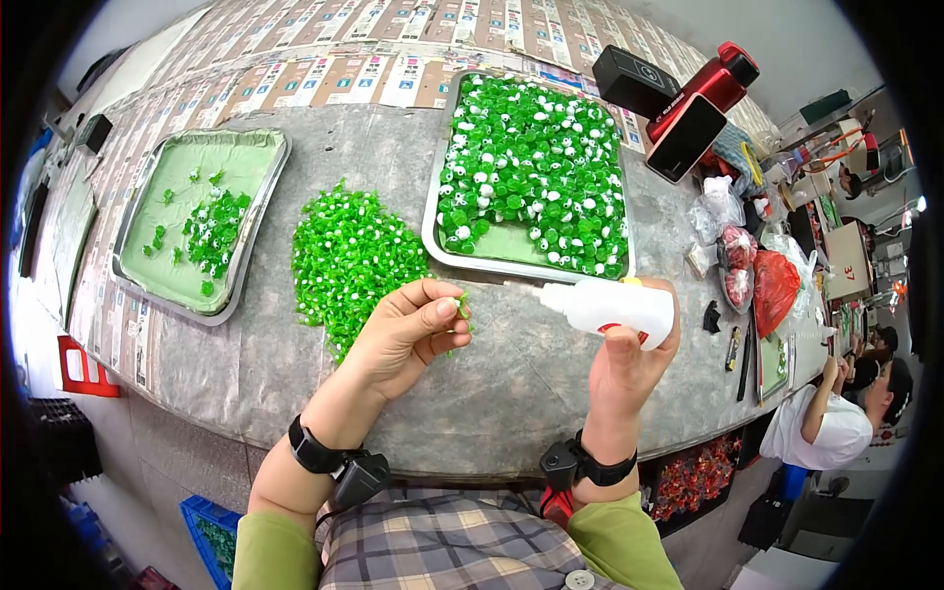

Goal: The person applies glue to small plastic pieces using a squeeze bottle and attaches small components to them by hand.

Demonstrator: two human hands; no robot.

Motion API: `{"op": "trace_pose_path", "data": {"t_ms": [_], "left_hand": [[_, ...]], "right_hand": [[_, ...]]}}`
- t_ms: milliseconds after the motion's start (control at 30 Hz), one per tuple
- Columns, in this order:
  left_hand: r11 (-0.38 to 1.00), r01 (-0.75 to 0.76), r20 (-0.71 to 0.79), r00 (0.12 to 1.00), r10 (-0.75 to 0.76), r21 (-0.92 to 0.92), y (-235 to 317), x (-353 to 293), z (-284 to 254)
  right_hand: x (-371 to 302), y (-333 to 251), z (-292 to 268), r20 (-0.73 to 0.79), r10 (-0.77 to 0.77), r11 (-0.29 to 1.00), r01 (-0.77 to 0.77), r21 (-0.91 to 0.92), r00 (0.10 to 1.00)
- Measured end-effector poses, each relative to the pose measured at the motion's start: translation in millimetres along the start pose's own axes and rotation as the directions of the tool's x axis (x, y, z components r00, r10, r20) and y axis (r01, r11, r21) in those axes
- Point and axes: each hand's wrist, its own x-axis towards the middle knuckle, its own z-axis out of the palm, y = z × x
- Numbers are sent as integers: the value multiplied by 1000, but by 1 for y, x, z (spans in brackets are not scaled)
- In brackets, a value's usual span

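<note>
My left hand (pixel 408 329) is closed, thumb and fingertips pinching a small green plastic piece (pixel 465 302). In my right hand (pixel 629 369) is a white squeeze bottle (pixel 621 307), lying nearly level with its narrow nozzle pointing left toward that piece. A gap separates nozzle and piece. Just beyond my left hand lies a heap of small bright green pieces (pixel 356 256) with white specks. Behind the bottle, a metal tray (pixel 503 242) is packed with green parts bearing white balls. At the left, another tray (pixel 236 159) with a green lining holds a small cluster of similar parts.
A black box (pixel 635 81), a red flask (pixel 710 87) and a phone (pixel 685 138) stand at the back right. Plastic bags, one red (pixel 776 290), crowd the right side, with a marker (pixel 733 349) nearby. Farther right sits another person (pixel 821 418) in a white shirt.
</note>
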Motion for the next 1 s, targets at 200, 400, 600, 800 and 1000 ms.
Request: {"op": "trace_pose_path", "data": {"t_ms": [200,400,600,800,1000], "left_hand": [[999,24,12,1000,-24,22,-2,2,3],[995,37,-40,999,-34,97,-4,1,6],[998,33,1,999,-33,44,-5,1,5],[997,40,-3,999,-40,60,-4,0,4],[997,49,41,998,-51,53,-4,0,3]], "right_hand": [[-8,4,-1,46,-97,991,100,-84,994],[-10,5,-3,119,-186,956,207,-209,975],[-11,5,-2,140,-175,959,201,-201,975],[-12,5,1,128,-195,948,221,-229,972],[-11,2,2,20,-182,963,182,-199,983]]}}
